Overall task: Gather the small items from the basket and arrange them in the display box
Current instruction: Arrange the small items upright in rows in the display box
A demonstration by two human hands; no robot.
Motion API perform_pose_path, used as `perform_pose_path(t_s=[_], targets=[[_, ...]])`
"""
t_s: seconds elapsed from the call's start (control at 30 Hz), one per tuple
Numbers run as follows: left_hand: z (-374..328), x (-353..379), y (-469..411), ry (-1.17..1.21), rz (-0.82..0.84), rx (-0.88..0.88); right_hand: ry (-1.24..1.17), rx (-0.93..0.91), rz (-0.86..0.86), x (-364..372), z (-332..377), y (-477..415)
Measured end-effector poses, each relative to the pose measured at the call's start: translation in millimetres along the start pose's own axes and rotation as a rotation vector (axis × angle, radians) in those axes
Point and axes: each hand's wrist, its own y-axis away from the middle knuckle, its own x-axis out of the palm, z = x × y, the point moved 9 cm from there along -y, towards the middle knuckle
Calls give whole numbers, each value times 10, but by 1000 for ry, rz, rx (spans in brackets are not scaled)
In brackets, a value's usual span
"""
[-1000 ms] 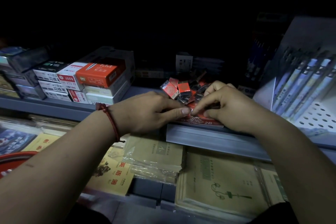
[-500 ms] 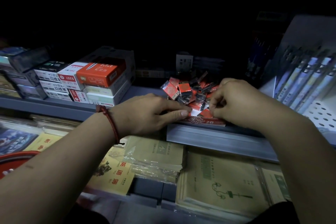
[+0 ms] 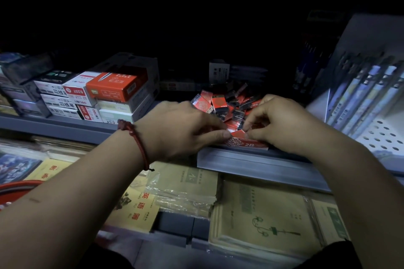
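Note:
A red display box (image 3: 251,144) marked 2B stands on the shelf's front edge, holding a loose heap of several small red and black packets (image 3: 220,105). My left hand (image 3: 185,129), a red cord on its wrist, grips the box's front left corner, its fingertip touching one red packet (image 3: 237,134). My right hand (image 3: 279,122) pinches that same packet from the right, just above the box's front rim. Part of a red basket (image 3: 15,190) shows at the lower left, mostly hidden by my left forearm.
Stacked red, white and dark stationery boxes (image 3: 113,89) fill the shelf to the left. Carded pens (image 3: 367,94) lean against a white perforated rack (image 3: 380,135) on the right. Exercise books in plastic wrap (image 3: 262,218) lie on the lower shelf. The back is dark.
My right hand drew back, curled its fingers and came down to the box's front rim, now pinching a red packet next to my left fingertip. My left hand barely moved.

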Motion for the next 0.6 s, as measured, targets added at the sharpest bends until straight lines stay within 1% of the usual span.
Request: perform_pose_path(t_s=[0.03,0.1,0.27,0.33,0.4,0.5,0.6], targets=[[-52,-62,-20,-78,-53,20,50,5,-11,0,0,-6],[-151,-115,-60,-141,-105,41,90,4,-11,-6,5,-15],[-238,-12,-112,-123,-82,14,96,-22,-2,-19,10,-7],[-209,31,-108,-115,-80,-12,59,-21,6,-19,2,2],[-167,91,-103,-96,-53,-39,-3,-16,17,-21,1,12],[-108,212,-104,33,62,-99,-73,-1,26,-16,-2,23],[-91,241,-100,122,89,-106,-108,9,28,-4,-19,25]])
